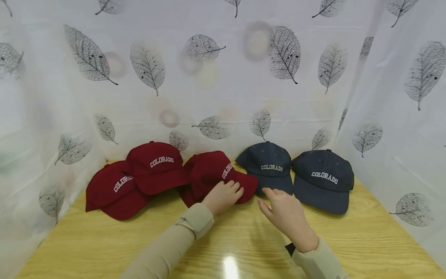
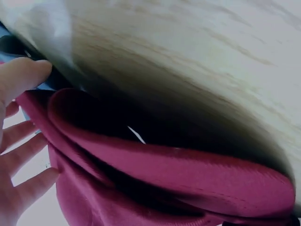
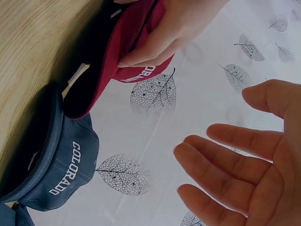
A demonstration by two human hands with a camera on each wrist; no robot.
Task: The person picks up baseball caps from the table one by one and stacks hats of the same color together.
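Observation:
In the head view, my left hand (image 1: 223, 195) rests its fingers on the brim of a red baseball cap (image 1: 205, 170) lettered COLORADO, turned with its brim to the right. The left wrist view has the fingers spread along that red cap (image 2: 178, 174), the thumb apart from them near the brim's edge. My right hand (image 1: 283, 213) hovers in front of a navy cap (image 1: 268, 159), holding nothing. Its fingers (image 3: 221, 181) are relaxed and slightly bent in the right wrist view. Part of the navy cap's brim lies behind the red one.
Two more red caps (image 1: 155, 164) (image 1: 115, 193) overlap at the left. Another navy cap (image 1: 324, 178) sits at the right. All stand along the back of a wooden table (image 1: 244, 240), before a white leaf-printed curtain (image 1: 226, 89) that also closes both sides.

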